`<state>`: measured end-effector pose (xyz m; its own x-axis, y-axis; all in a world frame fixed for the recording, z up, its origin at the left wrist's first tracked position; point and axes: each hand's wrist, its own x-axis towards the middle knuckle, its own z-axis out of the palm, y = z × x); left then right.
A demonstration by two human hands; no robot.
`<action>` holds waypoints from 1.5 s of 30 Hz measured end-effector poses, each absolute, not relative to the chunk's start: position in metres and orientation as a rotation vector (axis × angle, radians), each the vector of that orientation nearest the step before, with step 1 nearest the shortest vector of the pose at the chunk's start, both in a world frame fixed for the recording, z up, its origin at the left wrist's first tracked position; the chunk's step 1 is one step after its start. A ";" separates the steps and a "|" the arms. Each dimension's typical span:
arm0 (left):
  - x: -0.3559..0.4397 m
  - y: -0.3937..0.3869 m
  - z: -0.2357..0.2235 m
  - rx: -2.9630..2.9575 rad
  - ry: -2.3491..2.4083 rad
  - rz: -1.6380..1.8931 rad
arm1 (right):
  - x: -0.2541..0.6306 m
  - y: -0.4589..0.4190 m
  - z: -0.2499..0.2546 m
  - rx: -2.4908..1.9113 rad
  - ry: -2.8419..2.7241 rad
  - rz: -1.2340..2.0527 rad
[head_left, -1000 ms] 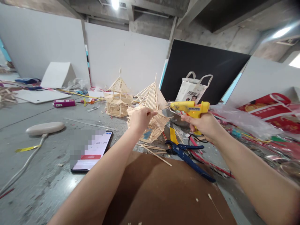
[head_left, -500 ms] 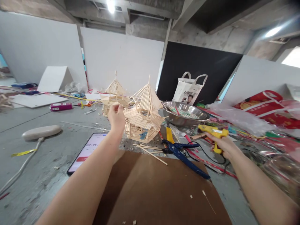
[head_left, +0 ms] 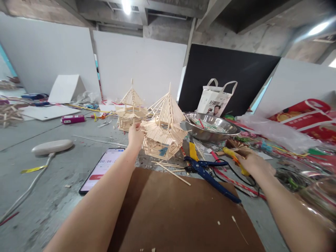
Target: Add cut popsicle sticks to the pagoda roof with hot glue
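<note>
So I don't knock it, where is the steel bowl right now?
In the head view, the steel bowl sits just right of the nearer stick pagoda, in front of the white bag.

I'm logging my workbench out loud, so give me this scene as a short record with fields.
Left hand: fingers at the left side of the nearer stick pavilion model; contact unclear
Right hand: on the yellow glue gun, low over the bench
Second model: another stick pavilion, behind and to the left
Front: brown sheet, loose sticks at its far edge
Tool: blue-handled pliers, partly over the sheet
Left side: phone, partly behind the left forearm
Back right: metal bowl, paper-like tote bag
</note>
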<state>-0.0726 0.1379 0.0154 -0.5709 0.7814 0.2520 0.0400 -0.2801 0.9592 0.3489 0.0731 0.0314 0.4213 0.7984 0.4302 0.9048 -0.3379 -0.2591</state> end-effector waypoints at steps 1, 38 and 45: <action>-0.072 0.136 0.017 0.999 1.435 1.891 | 0.342 0.072 0.034 -2.244 -1.446 -0.313; -0.074 0.111 0.046 0.574 1.312 1.246 | 0.154 0.070 0.039 -1.297 -1.787 0.263; -0.068 0.108 0.049 0.599 1.331 1.201 | 0.159 0.078 0.041 -1.300 -1.795 0.351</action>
<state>-0.0678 0.1084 0.0494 -0.1823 0.8965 -0.4038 -0.3098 0.3374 0.8889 0.1588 0.0775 0.0409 -0.0788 0.8746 0.4783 0.6300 0.4155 -0.6561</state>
